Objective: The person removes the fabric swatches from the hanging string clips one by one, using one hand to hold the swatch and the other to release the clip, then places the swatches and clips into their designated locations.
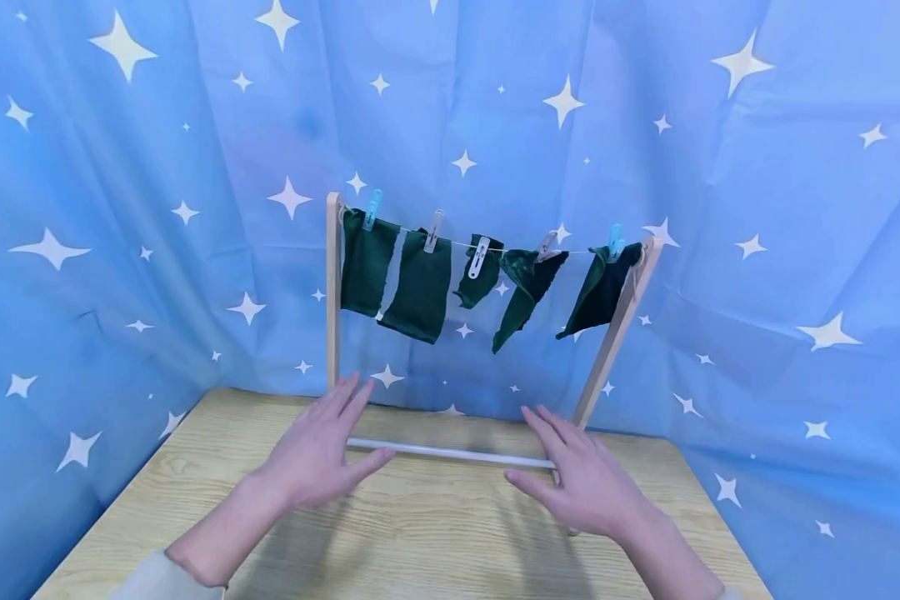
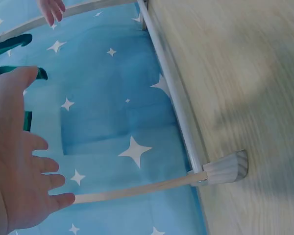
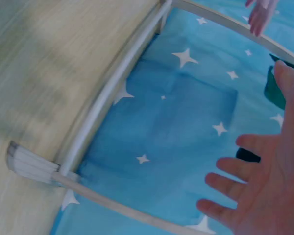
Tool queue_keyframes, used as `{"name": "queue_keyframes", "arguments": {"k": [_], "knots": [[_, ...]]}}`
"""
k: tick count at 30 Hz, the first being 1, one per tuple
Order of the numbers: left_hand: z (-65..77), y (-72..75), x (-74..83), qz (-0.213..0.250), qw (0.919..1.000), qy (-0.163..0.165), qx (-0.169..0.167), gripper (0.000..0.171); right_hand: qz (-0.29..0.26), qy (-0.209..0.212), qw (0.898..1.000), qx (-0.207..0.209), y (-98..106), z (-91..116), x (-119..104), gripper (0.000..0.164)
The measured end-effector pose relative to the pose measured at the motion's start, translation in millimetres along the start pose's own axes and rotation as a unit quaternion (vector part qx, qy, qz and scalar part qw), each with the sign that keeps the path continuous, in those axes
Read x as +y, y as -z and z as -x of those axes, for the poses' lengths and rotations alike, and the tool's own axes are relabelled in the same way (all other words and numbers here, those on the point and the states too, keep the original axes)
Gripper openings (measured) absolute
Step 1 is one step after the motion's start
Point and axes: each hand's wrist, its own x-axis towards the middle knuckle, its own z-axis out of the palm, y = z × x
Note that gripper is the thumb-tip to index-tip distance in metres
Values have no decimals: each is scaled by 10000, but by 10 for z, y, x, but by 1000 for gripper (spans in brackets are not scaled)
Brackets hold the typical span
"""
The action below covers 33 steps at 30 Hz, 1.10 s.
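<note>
Both hands hover in front of a small wooden drying rack with fingers spread and nothing held. My left hand (image 1: pixel 318 454) is near the rack's left post (image 1: pixel 333 292), and my right hand (image 1: pixel 581 479) is by the right post (image 1: pixel 618 333). Dark green cloth pieces hang from the string between the posts: two wide ones (image 1: pixel 370 262) (image 1: pixel 417 287) at the left, a small one (image 1: pixel 480 283) in the middle, two folded ones (image 1: pixel 523 292) (image 1: pixel 600 292) at the right. Blue clothespins (image 1: pixel 372 210) hold the outer pieces; pale clothespins (image 1: pixel 478 258) hold the others.
A white crossbar (image 1: pixel 450 452) joins the posts low down, close over the wooden table (image 1: pixel 427 533). Wooden feet (image 2: pixel 228 168) support the rack on the tabletop. A blue curtain with white stars (image 1: pixel 450 100) hangs behind and around the table.
</note>
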Motion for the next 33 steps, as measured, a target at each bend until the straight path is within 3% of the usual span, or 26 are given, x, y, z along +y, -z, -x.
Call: {"name": "queue_keyframes", "arguments": {"k": [4,7,10,13,15,18,26,33], "knots": [[-112,78,8,495,9978,286,330,87,-148,110,9998,112,130,-122,-76,90],[-233,125,7,1071,9903,538,698,74,-288,176,9991,241,215,-245,-150,86],[-377,173,-3,1860,9741,738,1053,63,-535,228,9977,346,299,-384,-254,83],[-533,217,-12,2681,9483,990,1383,53,-893,273,9948,401,398,-527,-402,78],[-630,248,-6,3273,9233,1237,1587,46,-1132,359,9918,475,462,-625,-511,74],[-753,287,21,4130,8779,1688,1742,43,-1442,595,9858,628,553,-784,-677,66],[-985,277,101,5833,7625,2305,1590,54,-2201,899,9666,958,729,-1185,-1067,54],[-1125,249,236,7052,6437,2328,1851,55,-2492,1107,9535,1281,811,-1433,-1374,48]]}}
